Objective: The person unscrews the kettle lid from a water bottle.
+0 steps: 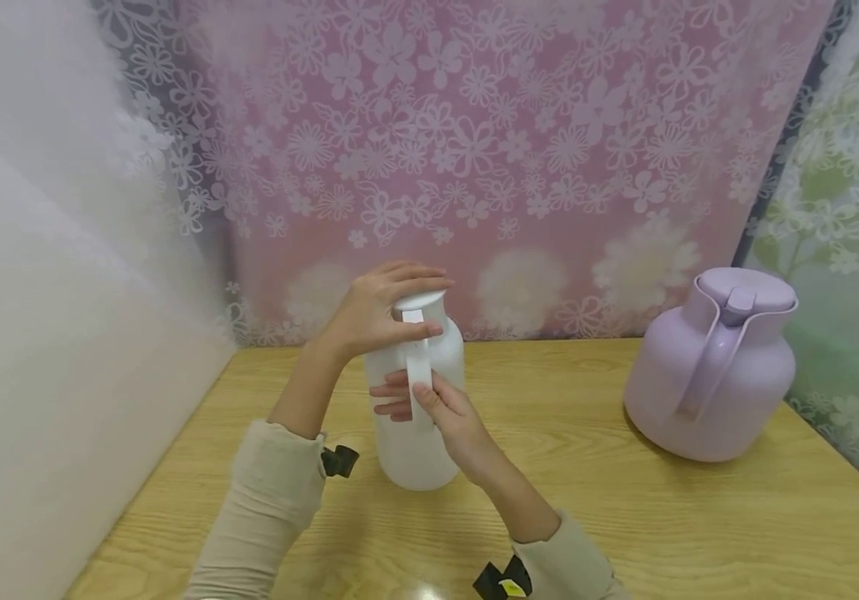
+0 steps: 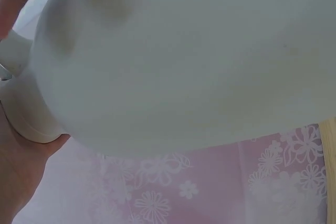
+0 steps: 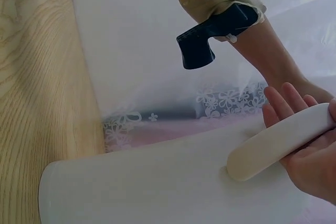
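Observation:
A tall white thermos jug [image 1: 420,458] stands upright on the wooden table, its handle [image 1: 419,367] facing the head camera. My left hand [image 1: 377,312] grips the jug's top, with the fingers over the white lid [image 1: 423,301] and the thumb across below it. My right hand [image 1: 462,429] holds the handle, fingers passed behind it and thumb against its near side. From the right wrist, the pale handle [image 3: 281,142] lies between the thumb side and the fingers [image 3: 283,103]. In the left wrist view the jug's body [image 2: 178,66] fills most of the frame.
A squat lilac thermos jug [image 1: 714,383] stands at the table's right side, handle toward the head camera. Behind the table [image 1: 549,500] hangs a pink flowered curtain [image 1: 474,167]. A pale wall [image 1: 62,375] borders the left. Black mounts [image 1: 339,461] sit at both wrists.

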`<action>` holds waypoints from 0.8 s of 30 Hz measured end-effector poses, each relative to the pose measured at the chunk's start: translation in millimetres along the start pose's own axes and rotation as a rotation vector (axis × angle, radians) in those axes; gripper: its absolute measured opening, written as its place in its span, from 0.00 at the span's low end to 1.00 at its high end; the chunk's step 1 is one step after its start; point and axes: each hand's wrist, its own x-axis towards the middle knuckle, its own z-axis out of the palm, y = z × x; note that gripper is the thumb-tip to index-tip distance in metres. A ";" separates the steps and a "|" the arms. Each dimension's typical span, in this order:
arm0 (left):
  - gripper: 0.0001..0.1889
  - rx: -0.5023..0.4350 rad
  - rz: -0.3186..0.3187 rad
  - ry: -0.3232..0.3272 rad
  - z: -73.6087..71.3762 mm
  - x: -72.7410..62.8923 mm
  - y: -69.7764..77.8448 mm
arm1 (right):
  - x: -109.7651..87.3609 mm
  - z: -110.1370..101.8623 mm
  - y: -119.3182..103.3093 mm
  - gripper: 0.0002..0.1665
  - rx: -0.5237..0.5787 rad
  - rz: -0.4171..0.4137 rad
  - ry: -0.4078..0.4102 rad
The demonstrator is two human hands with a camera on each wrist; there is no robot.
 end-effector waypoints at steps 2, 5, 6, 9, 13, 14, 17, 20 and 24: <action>0.37 0.008 -0.002 -0.010 0.0 0.4 0.1 | 0.0 -0.5 1.7 0.23 0.007 -0.018 -0.011; 0.34 0.020 0.014 -0.002 0.4 -0.1 -0.4 | 0.4 -0.3 2.6 0.23 -0.006 -0.031 -0.022; 0.32 0.024 0.021 0.005 0.4 -0.3 -0.5 | 0.5 -0.1 2.7 0.23 -0.011 -0.033 -0.024; 0.27 0.034 0.031 0.026 0.6 -0.8 0.2 | 0.9 1.0 1.9 0.23 -0.025 -0.030 -0.021; 0.25 0.053 0.009 0.039 0.9 -0.3 2.7 | 1.1 2.1 0.5 0.22 -0.028 -0.024 -0.015; 0.24 0.059 0.002 0.041 1.2 -0.1 3.3 | 1.1 2.3 0.3 0.22 -0.030 -0.022 -0.015; 0.24 0.076 -0.046 0.028 1.8 0.8 7.1 | 1.0 2.1 0.7 0.21 -0.051 -0.018 -0.014; 0.24 0.116 -0.115 -0.001 2.6 2.8 12.9 | 0.5 1.4 -0.3 0.21 -0.066 -0.018 -0.014; 0.26 0.185 -0.210 -0.049 2.7 7.7 23.1 | 0.6 -0.6 -2.6 0.21 -0.077 -0.021 -0.015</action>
